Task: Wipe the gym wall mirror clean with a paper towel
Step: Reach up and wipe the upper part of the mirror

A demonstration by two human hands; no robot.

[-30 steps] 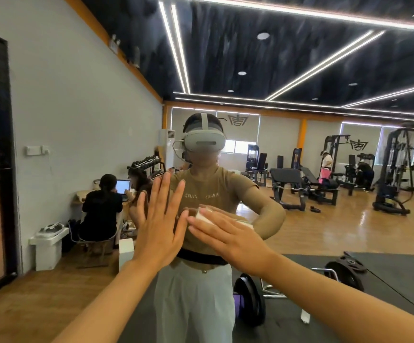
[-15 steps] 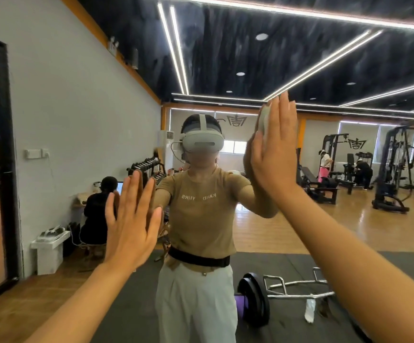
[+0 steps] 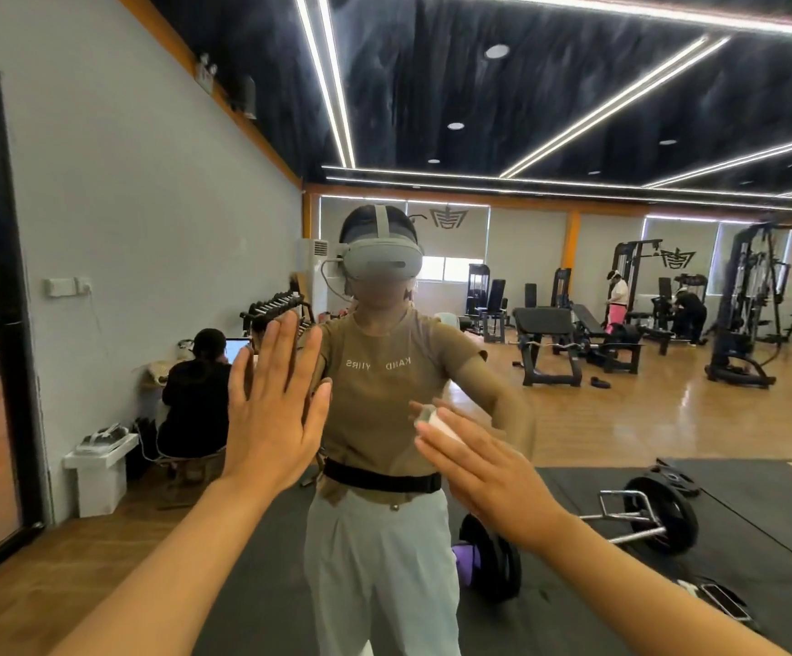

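White towel pressed flat under right hand on mirror.
Left hand spread, braced on glass — may smudge; unpinched towel could slip.

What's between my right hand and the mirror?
In the head view, a folded white paper towel sits under the right hand's straight fingers, pressed against the mirror.

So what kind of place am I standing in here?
A gym, seen in its wall mirror: weight benches, a dumbbell rack, a cable machine and a loaded bar on black floor mats.
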